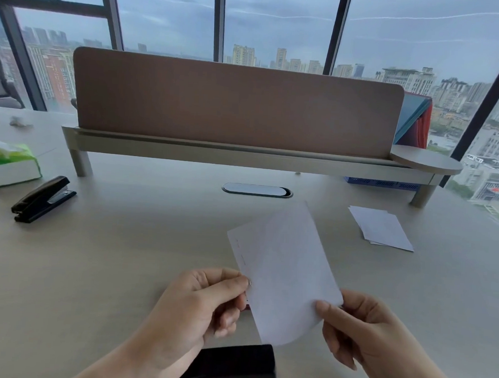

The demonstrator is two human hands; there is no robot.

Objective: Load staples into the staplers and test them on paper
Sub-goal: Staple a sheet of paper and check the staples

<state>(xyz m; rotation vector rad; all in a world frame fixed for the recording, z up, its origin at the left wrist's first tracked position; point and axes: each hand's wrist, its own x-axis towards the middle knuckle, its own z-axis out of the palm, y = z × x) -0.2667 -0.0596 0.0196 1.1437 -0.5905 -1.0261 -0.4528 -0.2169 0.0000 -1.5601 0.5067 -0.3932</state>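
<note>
Paper (284, 272) pinched between left hand (197, 305) and right hand (362, 333) — aloft.

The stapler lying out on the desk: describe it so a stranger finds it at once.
Start at the brown divider screen across the desk, then go to its left end. In front of it, beside the green tissue pack, lies the black stapler, untouched; the other stapler sits beneath the hands.

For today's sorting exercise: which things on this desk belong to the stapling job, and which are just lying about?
Job: held paper, pinched by left hand and right hand; near stapler; far stapler; spare sheets.
Lying about: tissue pack; desk divider.
</note>
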